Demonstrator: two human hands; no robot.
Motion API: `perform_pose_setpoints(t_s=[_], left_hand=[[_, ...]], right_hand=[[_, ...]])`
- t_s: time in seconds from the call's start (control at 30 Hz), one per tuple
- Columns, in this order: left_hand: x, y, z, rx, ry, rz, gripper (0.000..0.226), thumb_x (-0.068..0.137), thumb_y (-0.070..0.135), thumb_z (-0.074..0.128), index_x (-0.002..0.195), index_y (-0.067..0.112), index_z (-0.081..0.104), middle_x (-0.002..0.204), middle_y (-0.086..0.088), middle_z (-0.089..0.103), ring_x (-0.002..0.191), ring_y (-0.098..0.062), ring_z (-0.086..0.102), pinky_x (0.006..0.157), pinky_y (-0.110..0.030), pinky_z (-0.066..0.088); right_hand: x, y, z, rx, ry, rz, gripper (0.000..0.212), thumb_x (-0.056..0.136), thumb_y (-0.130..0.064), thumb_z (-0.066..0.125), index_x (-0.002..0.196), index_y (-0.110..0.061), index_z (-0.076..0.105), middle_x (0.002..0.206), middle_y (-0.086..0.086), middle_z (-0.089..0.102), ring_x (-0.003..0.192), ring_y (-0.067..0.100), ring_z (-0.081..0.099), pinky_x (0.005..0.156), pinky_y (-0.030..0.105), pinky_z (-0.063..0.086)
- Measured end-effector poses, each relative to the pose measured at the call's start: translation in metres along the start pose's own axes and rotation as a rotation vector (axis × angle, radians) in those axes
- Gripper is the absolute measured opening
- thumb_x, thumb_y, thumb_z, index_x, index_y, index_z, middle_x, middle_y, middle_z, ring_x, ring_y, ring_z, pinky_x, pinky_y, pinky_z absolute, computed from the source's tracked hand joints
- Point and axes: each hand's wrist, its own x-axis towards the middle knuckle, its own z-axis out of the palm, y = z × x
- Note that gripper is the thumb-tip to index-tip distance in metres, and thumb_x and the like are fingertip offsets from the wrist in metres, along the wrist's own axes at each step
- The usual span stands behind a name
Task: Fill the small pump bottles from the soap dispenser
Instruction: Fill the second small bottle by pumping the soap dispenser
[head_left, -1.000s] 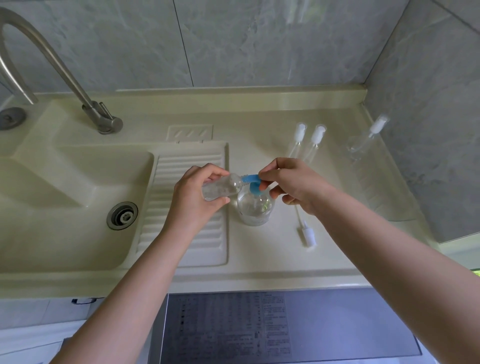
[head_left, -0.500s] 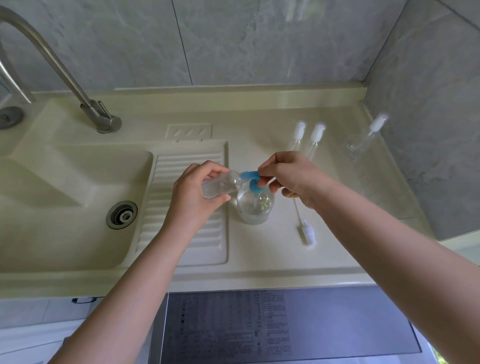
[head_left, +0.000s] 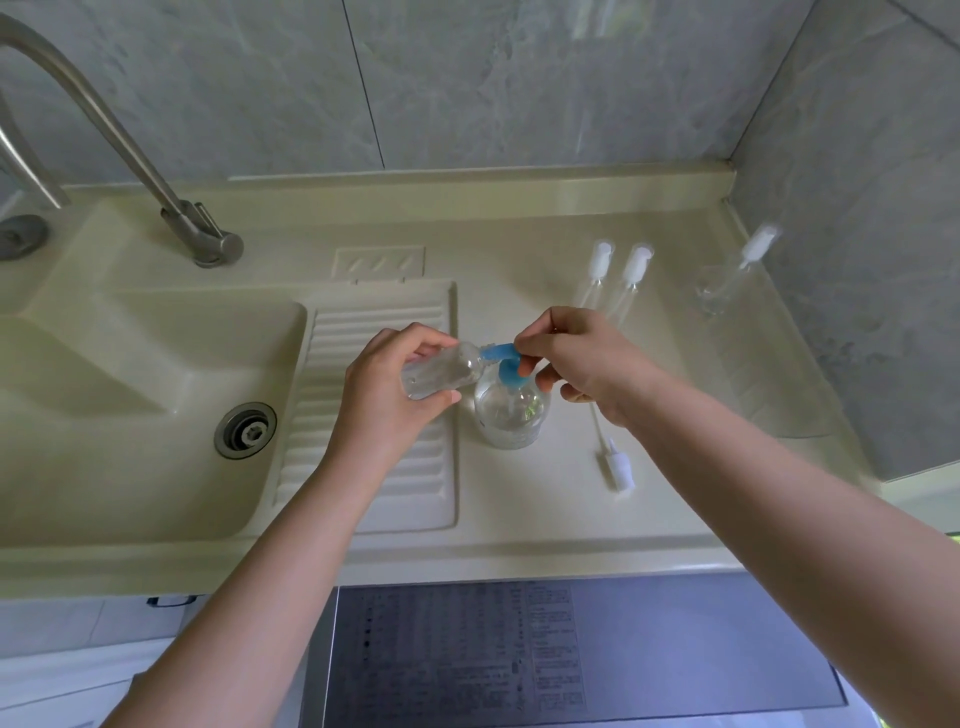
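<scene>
The left hand (head_left: 387, 384) is gripping a small clear bottle (head_left: 441, 373), with the fingers curled over its upper side and the thumb lying along its lower side. The bottle is lying tilted almost on its side above the ribbed draining board (head_left: 374, 415), and its open neck is pointing right, meeting the tip of the blue pump spout (head_left: 497, 353). The right hand (head_left: 576, 358) is resting on the blue pump head of the soap dispenser (head_left: 511, 410), its fingers curled round the back of the spout; whether the pump is being pressed down cannot be told. The dispenser is standing upright on the cream countertop (head_left: 519, 519), just right of the draining board, and its clear body is showing liquid inside.

A loose white pump insert (head_left: 613, 457), with its thin tube, is lying on the countertop just right of the dispenser, partly under the right forearm. Two slim bottles with white caps (head_left: 618, 270) are lying side by side beyond the right hand. A third clear bottle (head_left: 737, 275) is lying near the right wall. The sink basin (head_left: 104, 415) with its drain (head_left: 244, 430) is sitting to the left, and the steel tap (head_left: 202, 234) is standing behind it.
</scene>
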Motion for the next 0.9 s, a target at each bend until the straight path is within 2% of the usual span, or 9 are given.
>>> perform_pose_setpoints(t_s=[0.13, 0.27, 0.47, 0.6, 0.8, 0.9], left_hand=[[0.001, 0.0003, 0.0018, 0.006, -0.004, 0.008, 0.048, 0.063, 0.008, 0.09, 0.103, 0.025, 0.069, 0.104, 0.006, 0.066, 0.096, -0.004, 0.06, 0.083, -0.005, 0.039], [0.0006, 0.0014, 0.0022, -0.001, 0.001, 0.006, 0.048, 0.063, 0.008, 0.09, 0.103, 0.025, 0.069, 0.104, 0.007, 0.065, 0.096, -0.003, 0.06, 0.084, -0.005, 0.039], [0.0013, -0.001, 0.0025, 0.016, -0.017, 0.009, 0.049, 0.063, 0.009, 0.09, 0.103, 0.027, 0.068, 0.105, 0.007, 0.065, 0.099, -0.007, 0.061, 0.09, -0.017, 0.046], [0.0009, 0.0003, 0.0023, -0.007, -0.009, -0.002, 0.049, 0.063, 0.009, 0.089, 0.103, 0.027, 0.068, 0.105, 0.009, 0.065, 0.098, -0.006, 0.06, 0.087, -0.009, 0.042], [0.0019, -0.0011, 0.0033, 0.004, -0.02, -0.001, 0.049, 0.063, 0.008, 0.089, 0.104, 0.025, 0.068, 0.105, 0.008, 0.065, 0.099, -0.007, 0.061, 0.088, -0.009, 0.042], [0.0029, -0.0008, 0.003, 0.004, -0.017, 0.004, 0.049, 0.063, 0.008, 0.089, 0.104, 0.025, 0.068, 0.106, 0.007, 0.065, 0.098, -0.007, 0.06, 0.086, -0.007, 0.041]], right_hand=[[0.0002, -0.0013, -0.0005, 0.022, 0.0, 0.008, 0.004, 0.095, -0.011, 0.058, 0.094, -0.013, 0.061, 0.065, -0.002, 0.068, 0.045, 0.007, 0.052, 0.048, 0.023, 0.027], [0.0003, -0.0047, -0.0033, -0.001, -0.017, 0.027, 0.004, 0.095, -0.012, 0.059, 0.094, -0.015, 0.062, 0.064, -0.004, 0.069, 0.044, 0.004, 0.052, 0.049, 0.022, 0.029], [-0.0008, 0.0022, 0.0026, 0.035, 0.004, 0.024, 0.004, 0.096, -0.012, 0.057, 0.095, -0.013, 0.061, 0.065, -0.002, 0.068, 0.045, 0.009, 0.051, 0.047, 0.022, 0.028], [-0.0001, -0.0012, -0.0009, 0.059, 0.003, 0.021, 0.005, 0.095, -0.01, 0.057, 0.094, -0.012, 0.062, 0.064, -0.002, 0.068, 0.043, 0.006, 0.051, 0.049, 0.023, 0.028], [0.0019, 0.0038, 0.0031, 0.019, 0.015, -0.01, 0.004, 0.095, -0.011, 0.057, 0.093, -0.013, 0.061, 0.066, -0.001, 0.068, 0.044, 0.009, 0.051, 0.042, 0.02, 0.027], [0.0028, 0.0003, -0.0002, 0.023, 0.003, 0.012, 0.005, 0.094, -0.01, 0.058, 0.092, -0.013, 0.062, 0.065, -0.002, 0.069, 0.043, 0.007, 0.051, 0.047, 0.022, 0.028]])
